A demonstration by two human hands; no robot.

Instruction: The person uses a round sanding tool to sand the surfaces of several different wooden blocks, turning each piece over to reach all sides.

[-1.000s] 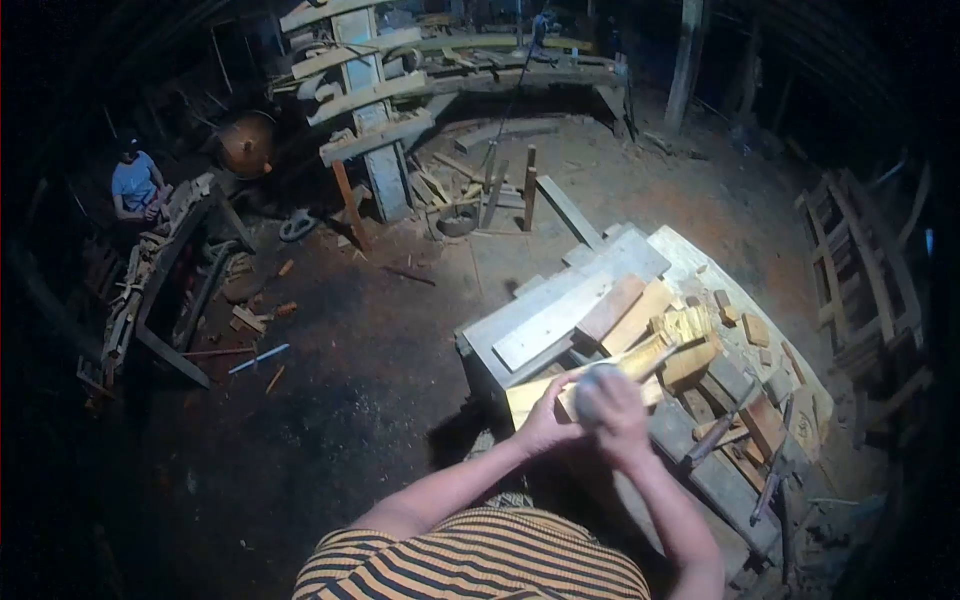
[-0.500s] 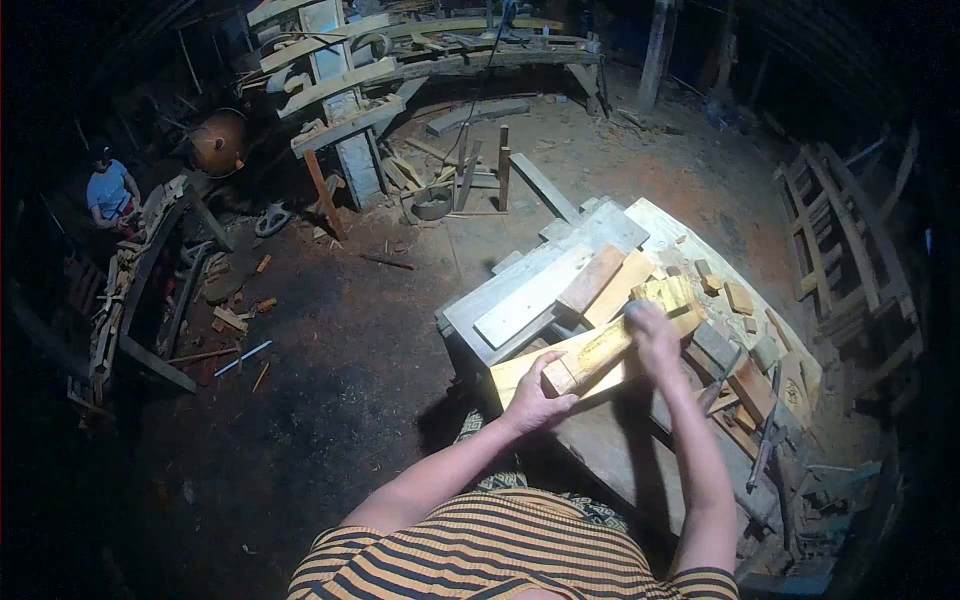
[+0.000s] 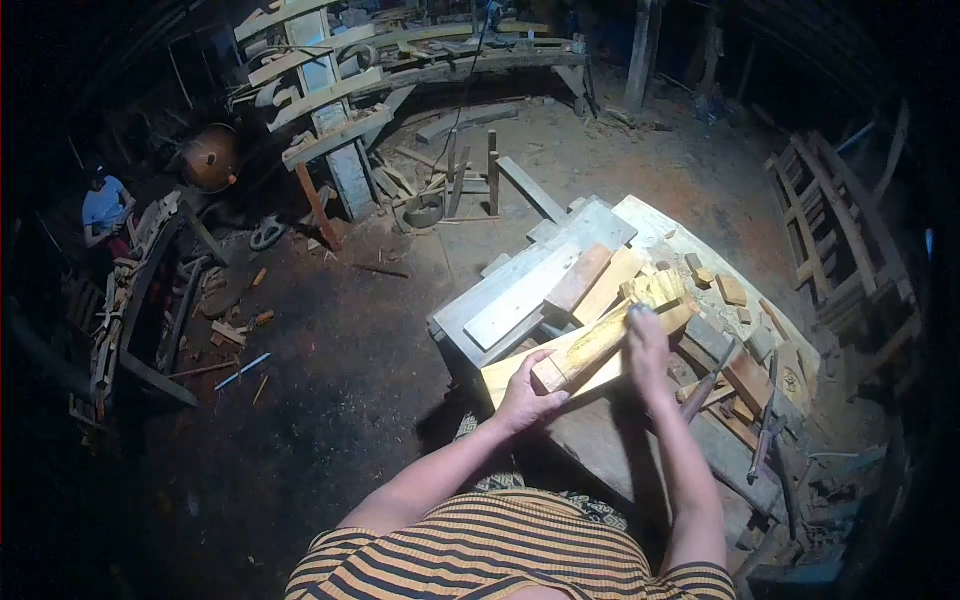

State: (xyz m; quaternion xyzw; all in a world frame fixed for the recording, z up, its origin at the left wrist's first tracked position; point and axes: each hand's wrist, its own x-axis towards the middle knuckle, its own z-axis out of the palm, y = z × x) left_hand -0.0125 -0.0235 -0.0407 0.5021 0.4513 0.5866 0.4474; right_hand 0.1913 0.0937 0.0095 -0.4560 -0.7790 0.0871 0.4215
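Note:
A squared yellowish wooden block lies at a slant on top of a flat pale board. My left hand grips the near end of the block, thumb on one side. My right hand is curled against the block's right side towards its far end. Something small and dark shows at its fingertips, too hidden to name. Past that hand, a rough yellow wood piece lies near the block's far end.
More boards and offcuts, including a reddish-brown block, crowd the workbench. A long dark tool lies at the right. Wooden frames stand further right. At far left, another person is beside a wood pile.
The view has shifted slightly, moving the scene left. My right hand has slid a little along the block towards its far end. My left hand keeps its grip.

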